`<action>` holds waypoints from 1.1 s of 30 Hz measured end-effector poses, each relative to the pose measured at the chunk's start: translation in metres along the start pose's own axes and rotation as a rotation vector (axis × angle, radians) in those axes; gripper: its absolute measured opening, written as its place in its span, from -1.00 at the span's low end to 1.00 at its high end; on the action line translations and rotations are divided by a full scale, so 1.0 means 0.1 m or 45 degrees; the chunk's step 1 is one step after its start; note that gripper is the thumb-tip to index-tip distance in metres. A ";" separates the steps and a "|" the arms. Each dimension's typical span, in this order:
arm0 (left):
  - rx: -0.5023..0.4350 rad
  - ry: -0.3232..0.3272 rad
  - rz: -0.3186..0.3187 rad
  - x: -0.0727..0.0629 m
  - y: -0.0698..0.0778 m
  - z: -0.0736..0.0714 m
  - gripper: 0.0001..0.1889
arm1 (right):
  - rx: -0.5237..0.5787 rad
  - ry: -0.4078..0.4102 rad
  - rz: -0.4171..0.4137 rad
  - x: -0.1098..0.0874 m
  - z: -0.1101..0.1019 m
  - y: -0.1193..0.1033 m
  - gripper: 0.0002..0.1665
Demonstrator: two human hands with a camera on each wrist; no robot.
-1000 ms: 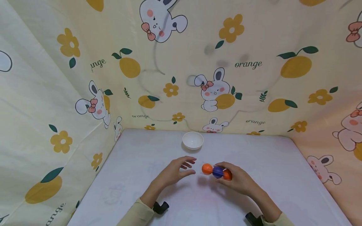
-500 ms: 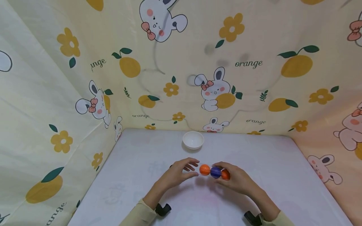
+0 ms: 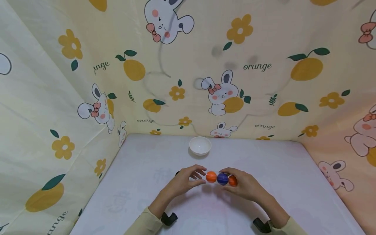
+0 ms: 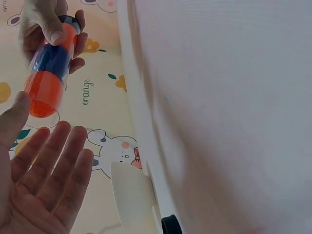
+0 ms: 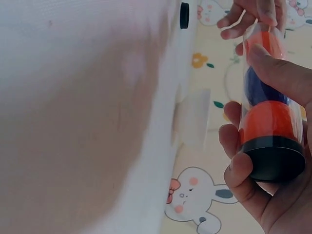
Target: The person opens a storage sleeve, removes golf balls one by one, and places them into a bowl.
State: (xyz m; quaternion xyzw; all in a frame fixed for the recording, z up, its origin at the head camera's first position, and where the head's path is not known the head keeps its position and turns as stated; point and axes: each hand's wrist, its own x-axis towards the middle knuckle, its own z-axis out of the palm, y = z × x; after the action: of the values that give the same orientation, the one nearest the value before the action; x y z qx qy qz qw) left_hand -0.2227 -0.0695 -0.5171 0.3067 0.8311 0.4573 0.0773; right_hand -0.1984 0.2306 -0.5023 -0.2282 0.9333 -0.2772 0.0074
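A clear tube with a black cap holds an orange ball, a dark blue ball and another orange ball in a row. My right hand grips it near the capped end, raised over the table. In the right wrist view its thumb lies along the tube, and its other fingers curl round from the far side. My left hand is beside the other end, its fingers spread and fairly straight in the left wrist view. Whether its thumb touches the tube I cannot tell.
A white bowl stands at the back of the white-covered table. A small black object is close to the bowl in the left wrist view. Patterned cloth hangs round the back and sides.
The tube in my right hand has moved slightly left. My left hand has shifted a little right, so the gap between it and the tube's end has narrowed.
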 end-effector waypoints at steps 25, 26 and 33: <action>-0.052 -0.006 -0.076 0.00 -0.08 0.00 -0.53 | -0.047 -0.017 -0.018 0.04 -0.03 -0.05 -0.35; -0.055 -0.006 -0.077 0.01 -0.08 0.00 -0.54 | -0.049 -0.015 -0.022 0.04 -0.03 -0.05 -0.35; -0.066 -0.007 -0.064 0.01 -0.10 0.01 -0.55 | -0.086 0.001 -0.040 0.04 -0.03 -0.03 -0.36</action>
State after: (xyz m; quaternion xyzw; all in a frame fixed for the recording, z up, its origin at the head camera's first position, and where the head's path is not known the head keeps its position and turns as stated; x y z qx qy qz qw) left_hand -0.2274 -0.0720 -0.5261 0.2848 0.8262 0.4759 0.0989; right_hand -0.2010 0.2278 -0.4976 -0.2429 0.9384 -0.2457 -0.0051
